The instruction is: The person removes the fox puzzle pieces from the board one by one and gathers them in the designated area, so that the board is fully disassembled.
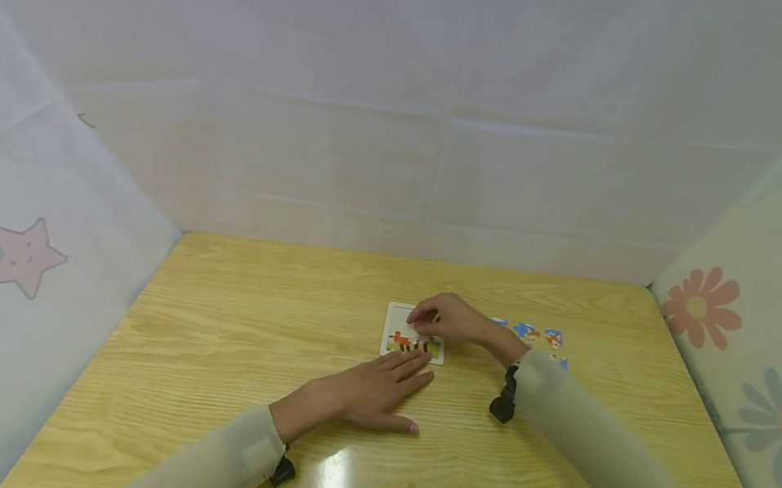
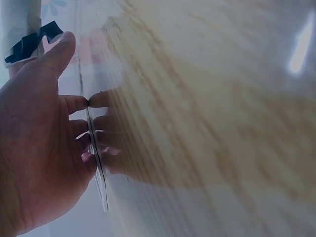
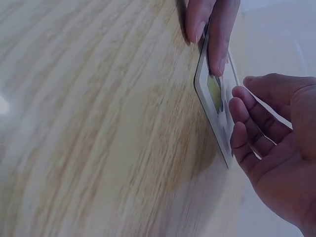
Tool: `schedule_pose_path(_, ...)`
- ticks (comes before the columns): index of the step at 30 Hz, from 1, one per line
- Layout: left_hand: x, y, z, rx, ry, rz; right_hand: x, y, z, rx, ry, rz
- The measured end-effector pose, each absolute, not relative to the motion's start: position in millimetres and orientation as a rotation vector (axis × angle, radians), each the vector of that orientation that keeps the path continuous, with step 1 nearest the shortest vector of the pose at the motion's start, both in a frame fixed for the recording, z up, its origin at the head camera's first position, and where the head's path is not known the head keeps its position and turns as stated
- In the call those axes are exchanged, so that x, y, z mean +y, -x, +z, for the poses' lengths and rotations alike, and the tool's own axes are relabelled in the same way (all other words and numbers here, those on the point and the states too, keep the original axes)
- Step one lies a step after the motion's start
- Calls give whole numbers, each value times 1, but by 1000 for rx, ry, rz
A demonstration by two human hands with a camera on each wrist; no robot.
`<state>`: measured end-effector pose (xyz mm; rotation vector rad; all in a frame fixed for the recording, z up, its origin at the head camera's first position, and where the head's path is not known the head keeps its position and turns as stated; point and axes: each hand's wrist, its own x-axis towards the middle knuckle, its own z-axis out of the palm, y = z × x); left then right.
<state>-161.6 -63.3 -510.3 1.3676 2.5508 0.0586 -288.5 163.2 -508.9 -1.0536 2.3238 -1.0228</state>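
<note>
A small white-framed jigsaw board (image 1: 390, 310) lies on the table, with orange, brown and green picture pieces (image 1: 401, 339) along its lower part. My left hand (image 1: 371, 394) rests fingertips on the board's near edge, fingers straight and thumb spread on the wood. In the left wrist view those fingers meet the thin edge of the board (image 2: 101, 185). Over the board's upper part hovers my right hand (image 1: 451, 318), its fingers bent and thumb close to them. The right wrist view shows its curled fingers (image 3: 247, 116) beside the board; whether a piece sits between fingertips is hidden.
Several loose jigsaw pieces (image 1: 553, 338), blue, white and orange, lie right of the board, partly behind the right forearm. The wooden table (image 1: 241, 315) meets pale cloth walls (image 1: 370, 175) at the back and sides. Each wrist wears a black strap device (image 1: 503, 403).
</note>
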Motion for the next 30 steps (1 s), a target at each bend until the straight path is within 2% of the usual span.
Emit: schedule_pose_path(30, -65, 163, -509, 2534, -1377, 28, 146, 295, -515, 2212, 1147, -981)
